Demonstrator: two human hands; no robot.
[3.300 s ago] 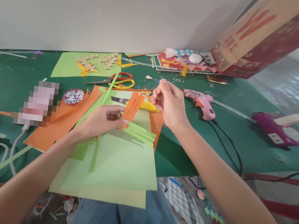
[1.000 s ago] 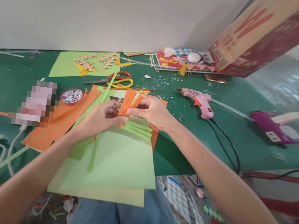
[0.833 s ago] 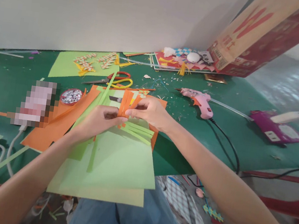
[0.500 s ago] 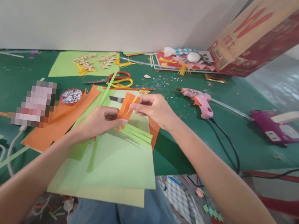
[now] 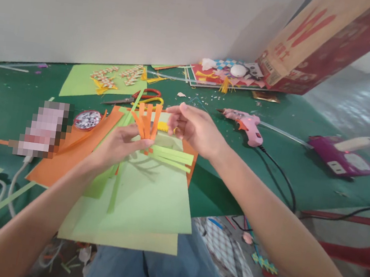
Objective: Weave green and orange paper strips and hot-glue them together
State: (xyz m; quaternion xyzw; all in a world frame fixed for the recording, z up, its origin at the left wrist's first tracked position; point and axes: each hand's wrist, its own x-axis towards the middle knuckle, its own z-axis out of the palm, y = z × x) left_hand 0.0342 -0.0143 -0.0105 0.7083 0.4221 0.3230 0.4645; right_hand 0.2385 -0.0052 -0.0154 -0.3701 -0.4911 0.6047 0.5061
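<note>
My left hand (image 5: 119, 143) pinches a small woven piece of paper strips (image 5: 149, 151) between thumb and fingers. Orange strips (image 5: 148, 122) fan upward from it, and light green strips (image 5: 172, 156) stick out to the right. Just right of the orange strips, my right hand (image 5: 195, 128) is raised with its fingers apart and curved, not touching the strips. A yellow comb-like object (image 5: 162, 126) shows beside its fingers. Beneath the hands lie light green sheets (image 5: 142, 205), with an orange sheet (image 5: 51, 168) on the left.
Scissors (image 5: 125, 100) lie behind the hands. A pink glue gun (image 5: 248, 125) with a cord and a purple power strip (image 5: 342, 157) are at the right. A round container (image 5: 87, 120) and a blurred pink object (image 5: 46, 127) lie left. A paper bag (image 5: 307, 41) stands at the back right.
My right hand has let go of the orange strips and opened, moving slightly right and up. The orange strips have spread apart, and the yellow comb-like object shows more.
</note>
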